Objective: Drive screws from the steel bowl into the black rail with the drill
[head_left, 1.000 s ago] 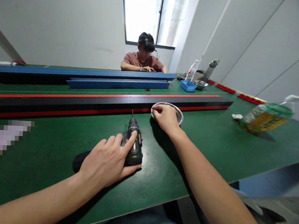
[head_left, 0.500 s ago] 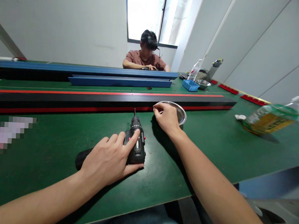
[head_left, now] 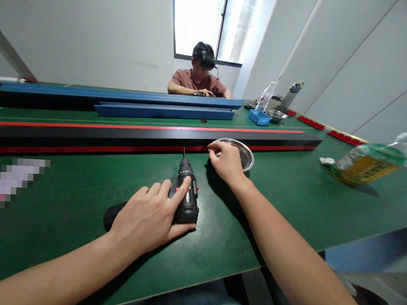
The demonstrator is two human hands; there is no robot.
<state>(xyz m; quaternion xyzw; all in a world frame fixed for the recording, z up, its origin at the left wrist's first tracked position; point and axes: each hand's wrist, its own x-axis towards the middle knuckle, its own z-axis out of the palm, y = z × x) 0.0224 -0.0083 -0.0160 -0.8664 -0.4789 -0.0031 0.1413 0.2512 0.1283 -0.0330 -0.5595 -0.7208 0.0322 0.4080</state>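
My left hand (head_left: 149, 213) is wrapped over a black power drill (head_left: 188, 202) lying on its side on the green table (head_left: 290, 198). The drill's bit points away from me, towards a long black bar with red edges (head_left: 139, 134). Over the left rim of a round metal bowl (head_left: 249, 157) is my right hand (head_left: 226, 160), thumb and fingers pinched together. Whatever the pinch holds is too small to name. Part of the bowl's inside is hidden by this hand.
Two blue bars (head_left: 164, 112) lie beyond the black one. A person (head_left: 199, 77) sits across the table. At the back right are a blue basket (head_left: 259, 117), a clear bottle (head_left: 266, 96) and another metal bowl (head_left: 276, 114). A large green-and-yellow bottle (head_left: 370, 163) lies at right.
Almost nothing differs. My right hand's fingertips have shifted very slightly at the bowl's rim; my left hand keeps its place on the drill.
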